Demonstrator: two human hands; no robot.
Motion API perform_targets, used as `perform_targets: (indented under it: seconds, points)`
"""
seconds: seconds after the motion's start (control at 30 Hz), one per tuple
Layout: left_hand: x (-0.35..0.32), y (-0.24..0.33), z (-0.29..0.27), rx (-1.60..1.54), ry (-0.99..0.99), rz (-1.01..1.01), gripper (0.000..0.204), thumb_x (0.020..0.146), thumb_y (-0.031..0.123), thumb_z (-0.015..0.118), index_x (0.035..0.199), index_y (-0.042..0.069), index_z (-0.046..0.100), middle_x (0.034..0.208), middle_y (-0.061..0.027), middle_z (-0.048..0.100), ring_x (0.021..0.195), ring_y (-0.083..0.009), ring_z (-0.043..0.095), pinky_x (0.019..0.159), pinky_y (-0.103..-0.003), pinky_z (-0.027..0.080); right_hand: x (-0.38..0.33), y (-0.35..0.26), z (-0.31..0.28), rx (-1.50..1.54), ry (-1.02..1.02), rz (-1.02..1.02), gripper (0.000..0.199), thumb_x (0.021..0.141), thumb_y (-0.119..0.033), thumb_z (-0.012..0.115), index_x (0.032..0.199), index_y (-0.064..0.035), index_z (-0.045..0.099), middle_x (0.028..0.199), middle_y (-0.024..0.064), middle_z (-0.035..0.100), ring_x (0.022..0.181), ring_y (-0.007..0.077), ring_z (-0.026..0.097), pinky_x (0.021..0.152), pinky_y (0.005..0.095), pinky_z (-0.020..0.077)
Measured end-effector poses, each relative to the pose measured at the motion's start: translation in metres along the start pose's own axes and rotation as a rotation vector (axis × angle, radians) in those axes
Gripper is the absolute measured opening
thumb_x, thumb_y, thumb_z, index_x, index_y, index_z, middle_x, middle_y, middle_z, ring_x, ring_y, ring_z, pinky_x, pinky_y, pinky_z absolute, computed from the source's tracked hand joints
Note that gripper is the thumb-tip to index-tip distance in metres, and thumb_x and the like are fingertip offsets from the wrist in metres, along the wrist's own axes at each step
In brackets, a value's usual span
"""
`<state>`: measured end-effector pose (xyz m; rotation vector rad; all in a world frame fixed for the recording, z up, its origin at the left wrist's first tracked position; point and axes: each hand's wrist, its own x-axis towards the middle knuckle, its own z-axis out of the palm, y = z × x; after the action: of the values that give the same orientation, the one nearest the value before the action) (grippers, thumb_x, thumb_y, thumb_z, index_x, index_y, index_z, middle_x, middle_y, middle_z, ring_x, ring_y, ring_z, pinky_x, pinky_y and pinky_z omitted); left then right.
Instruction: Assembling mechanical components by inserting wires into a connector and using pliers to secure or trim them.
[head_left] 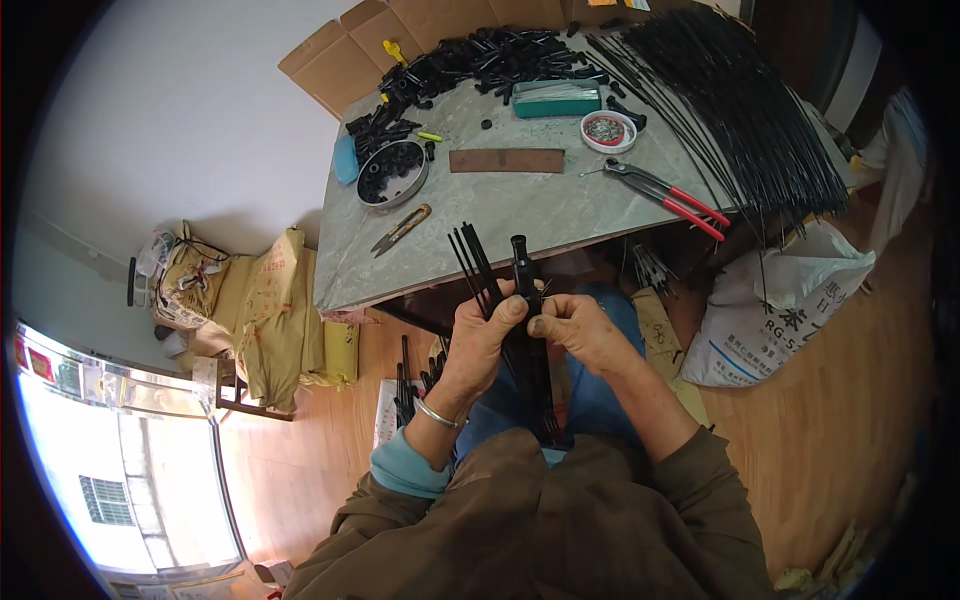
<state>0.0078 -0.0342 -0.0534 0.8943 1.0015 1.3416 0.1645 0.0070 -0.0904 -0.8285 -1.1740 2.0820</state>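
In front of my lap I hold what looks like a folded black umbrella frame (520, 265), its stepped tube end pointing up past the table's near edge. My left hand (476, 345) is closed round it, thumb on the tube, with several thin black rods fanning out beside it. The fingers of my right hand (582, 331) are pinched together against the tube's right side. A small thin piece shows above that pinch, too small to make out. The frame's lower part runs down between my knees, partly hidden by my hands.
On the grey table (420, 262) lie red-handled pincers (668, 198), thread snips (402, 230), a brown bar (507, 161), a tin of black rings (393, 174), a green box (556, 98) and a dish (608, 131). Black rods (735, 110) overhang the right edge; a white sack (775, 310) stands below.
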Motion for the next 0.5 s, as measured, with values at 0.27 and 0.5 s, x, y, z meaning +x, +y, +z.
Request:
perform_targets:
  seconds: [0.27, 0.5]
  points:
    - [0.001, 0.000, -0.007, 0.082, 0.039, 0.020, 0.037, 0.087, 0.023, 0.070, 0.112, -0.002, 0.060, 0.095, -0.0029, 0.066, 0.085, -0.0086, 0.060, 0.079, -0.023, 0.049, -0.009, -0.005, 0.013, -0.095, 0.229, -0.095, 0.036, 0.079, -0.034, 0.078, 0.068, -0.0050, 0.059, 0.062, -0.0012, 0.055, 0.055, 0.0063, 0.053, 0.051, 0.0224, 0.0465]
    - [0.000, 0.003, -0.009, 0.013, -0.100, -0.037, 0.038, 0.088, 0.028, 0.068, 0.112, 0.000, 0.060, 0.095, -0.0052, 0.066, 0.088, -0.0128, 0.062, 0.084, -0.028, 0.049, -0.006, -0.006, -0.002, 0.026, 0.062, 0.064, 0.035, 0.078, -0.037, 0.078, 0.074, -0.0080, 0.058, 0.069, -0.0002, 0.058, 0.060, 0.0092, 0.058, 0.052, 0.0245, 0.0523]
